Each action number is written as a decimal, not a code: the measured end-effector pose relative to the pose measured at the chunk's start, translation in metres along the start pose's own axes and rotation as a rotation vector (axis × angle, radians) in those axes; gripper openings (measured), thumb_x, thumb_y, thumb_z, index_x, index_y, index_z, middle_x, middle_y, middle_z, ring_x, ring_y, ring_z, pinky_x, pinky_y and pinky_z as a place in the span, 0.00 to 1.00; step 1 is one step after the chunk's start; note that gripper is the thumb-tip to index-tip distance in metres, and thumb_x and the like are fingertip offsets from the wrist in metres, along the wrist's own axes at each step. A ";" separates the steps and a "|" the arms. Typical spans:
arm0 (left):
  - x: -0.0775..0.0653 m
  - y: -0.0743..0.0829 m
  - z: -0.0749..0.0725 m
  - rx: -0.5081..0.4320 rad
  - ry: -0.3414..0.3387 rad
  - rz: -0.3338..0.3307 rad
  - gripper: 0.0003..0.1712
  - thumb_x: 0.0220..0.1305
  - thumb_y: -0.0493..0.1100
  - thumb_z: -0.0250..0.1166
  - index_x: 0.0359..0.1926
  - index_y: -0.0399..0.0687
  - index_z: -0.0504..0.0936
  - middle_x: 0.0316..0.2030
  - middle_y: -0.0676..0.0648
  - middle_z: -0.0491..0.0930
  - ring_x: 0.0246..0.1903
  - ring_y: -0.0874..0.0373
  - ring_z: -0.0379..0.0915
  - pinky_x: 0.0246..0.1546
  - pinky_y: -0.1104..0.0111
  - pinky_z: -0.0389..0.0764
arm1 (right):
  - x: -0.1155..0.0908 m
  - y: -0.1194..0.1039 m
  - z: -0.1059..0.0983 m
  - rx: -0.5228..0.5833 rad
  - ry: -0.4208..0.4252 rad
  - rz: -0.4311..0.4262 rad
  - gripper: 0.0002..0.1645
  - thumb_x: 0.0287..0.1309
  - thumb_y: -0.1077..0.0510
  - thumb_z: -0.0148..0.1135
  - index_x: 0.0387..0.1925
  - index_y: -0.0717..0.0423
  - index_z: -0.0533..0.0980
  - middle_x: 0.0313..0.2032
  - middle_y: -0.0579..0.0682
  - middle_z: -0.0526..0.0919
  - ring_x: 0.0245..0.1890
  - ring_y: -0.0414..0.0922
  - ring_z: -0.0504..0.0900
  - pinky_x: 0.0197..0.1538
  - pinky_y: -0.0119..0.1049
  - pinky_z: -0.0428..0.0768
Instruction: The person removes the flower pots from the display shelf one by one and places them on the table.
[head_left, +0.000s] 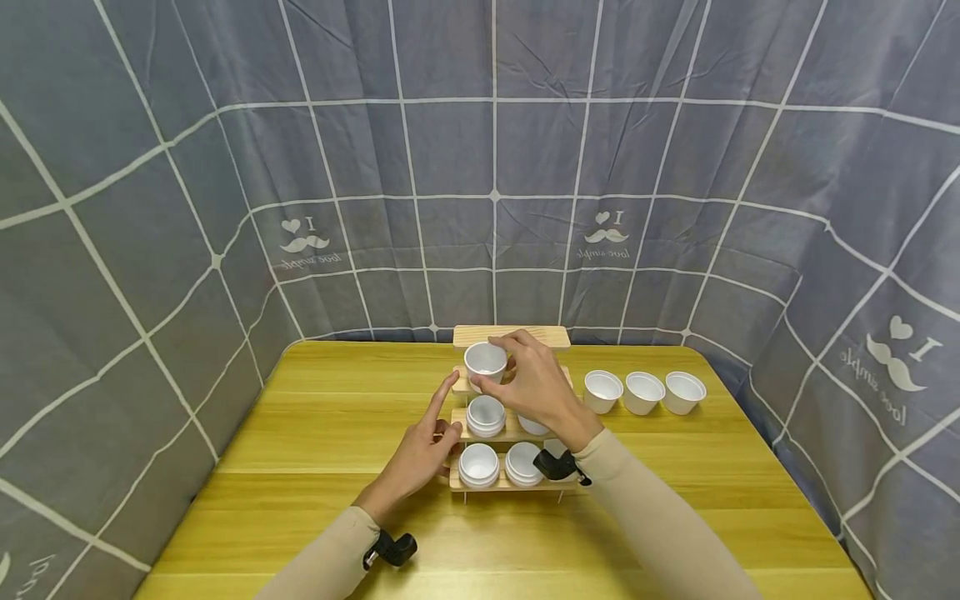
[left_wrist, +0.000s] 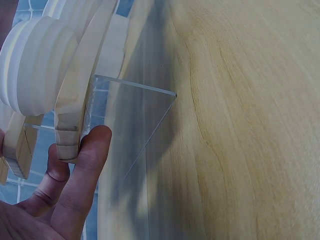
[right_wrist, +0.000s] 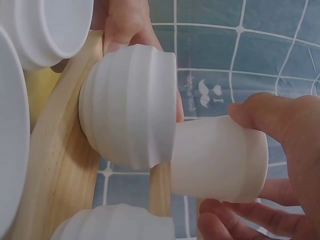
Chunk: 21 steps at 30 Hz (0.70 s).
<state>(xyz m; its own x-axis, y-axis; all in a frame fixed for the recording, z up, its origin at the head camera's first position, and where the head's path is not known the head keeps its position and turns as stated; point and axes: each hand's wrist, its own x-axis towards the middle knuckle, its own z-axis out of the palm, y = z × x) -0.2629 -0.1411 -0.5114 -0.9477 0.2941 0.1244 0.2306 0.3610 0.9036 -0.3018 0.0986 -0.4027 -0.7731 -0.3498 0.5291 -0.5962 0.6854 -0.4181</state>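
Note:
A tiered wooden stand (head_left: 513, 336) with clear side panels is at the table's middle. My right hand (head_left: 536, 385) pinches a smooth white cup (head_left: 485, 360) between thumb and fingers, at the left end of the second board from the top. In the right wrist view this cup (right_wrist: 215, 157) is behind a ridged white cup (right_wrist: 132, 105). At the stand's left ends, my left hand (head_left: 414, 454) grips it; in the left wrist view its fingers (left_wrist: 92, 155) bend round a board's end. Ridged cups (head_left: 478, 465) occupy the lower two boards, partly hidden by my right arm.
Three white cups (head_left: 644, 392) stand in a row on the table to the right of the stand. A grey checked curtain (head_left: 495, 150) encloses the yellow wooden table (head_left: 315, 433) at the back and both sides.

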 end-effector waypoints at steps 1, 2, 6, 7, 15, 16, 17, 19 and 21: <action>0.000 0.000 0.000 0.002 0.001 0.002 0.46 0.91 0.47 0.60 0.94 0.90 0.50 0.35 0.40 0.89 0.39 0.50 0.86 0.27 0.54 0.96 | 0.000 0.000 0.000 0.000 0.001 -0.001 0.40 0.66 0.45 0.87 0.69 0.66 0.87 0.59 0.59 0.91 0.40 0.47 0.92 0.41 0.35 0.93; 0.000 0.000 0.000 0.005 0.001 0.003 0.46 0.91 0.47 0.60 0.94 0.90 0.50 0.35 0.40 0.88 0.38 0.50 0.86 0.27 0.54 0.96 | 0.000 0.000 0.001 -0.001 0.002 -0.001 0.40 0.66 0.45 0.87 0.69 0.66 0.87 0.59 0.59 0.91 0.40 0.47 0.92 0.41 0.35 0.93; 0.001 -0.001 -0.001 0.010 0.002 0.006 0.46 0.91 0.47 0.60 0.94 0.90 0.50 0.35 0.40 0.88 0.38 0.51 0.85 0.27 0.54 0.95 | 0.001 0.000 0.001 0.002 0.004 -0.003 0.40 0.66 0.45 0.87 0.69 0.66 0.87 0.59 0.59 0.91 0.39 0.46 0.92 0.40 0.35 0.92; 0.001 -0.001 -0.001 0.010 0.001 0.006 0.46 0.91 0.47 0.60 0.94 0.90 0.50 0.35 0.40 0.88 0.38 0.51 0.85 0.27 0.54 0.95 | 0.001 0.000 0.001 0.003 0.004 -0.004 0.40 0.66 0.45 0.87 0.69 0.66 0.87 0.59 0.59 0.91 0.39 0.47 0.92 0.40 0.35 0.92; 0.002 -0.001 0.000 0.013 0.004 0.005 0.47 0.91 0.46 0.60 0.94 0.92 0.49 0.33 0.41 0.86 0.37 0.52 0.84 0.27 0.54 0.95 | 0.001 0.000 0.002 -0.001 0.009 -0.003 0.40 0.66 0.45 0.87 0.69 0.66 0.87 0.59 0.59 0.91 0.39 0.46 0.91 0.40 0.34 0.92; 0.002 -0.002 0.000 0.016 0.004 0.005 0.47 0.91 0.46 0.60 0.94 0.92 0.49 0.33 0.42 0.86 0.37 0.52 0.84 0.27 0.54 0.95 | 0.001 0.000 0.002 0.001 0.010 -0.002 0.40 0.67 0.45 0.87 0.69 0.66 0.87 0.59 0.59 0.91 0.39 0.46 0.92 0.40 0.34 0.92; 0.002 -0.002 0.000 0.016 0.005 0.005 0.47 0.91 0.47 0.60 0.94 0.92 0.49 0.33 0.41 0.86 0.37 0.52 0.84 0.26 0.54 0.95 | 0.001 0.000 0.002 0.000 0.010 -0.001 0.40 0.67 0.45 0.87 0.70 0.66 0.87 0.59 0.59 0.91 0.39 0.46 0.92 0.40 0.34 0.92; 0.003 -0.002 0.000 0.012 0.005 0.003 0.47 0.91 0.47 0.60 0.93 0.92 0.49 0.33 0.41 0.86 0.37 0.52 0.84 0.26 0.55 0.95 | 0.001 0.000 0.002 0.001 0.012 0.002 0.40 0.67 0.45 0.87 0.70 0.66 0.87 0.60 0.59 0.91 0.39 0.46 0.92 0.40 0.34 0.92; 0.003 -0.002 0.000 0.008 0.005 0.001 0.47 0.91 0.47 0.60 0.93 0.92 0.49 0.33 0.40 0.86 0.37 0.51 0.84 0.26 0.56 0.95 | 0.001 -0.001 0.002 0.004 0.013 0.004 0.40 0.67 0.45 0.87 0.70 0.65 0.87 0.60 0.59 0.91 0.39 0.46 0.92 0.40 0.34 0.92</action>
<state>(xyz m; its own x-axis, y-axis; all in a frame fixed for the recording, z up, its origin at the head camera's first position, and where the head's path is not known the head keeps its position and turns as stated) -0.2661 -0.1412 -0.5130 -0.9486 0.2900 0.1268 0.2329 0.3682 0.9001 -0.3030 0.0961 -0.4035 -0.7725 -0.3392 0.5368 -0.5943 0.6840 -0.4230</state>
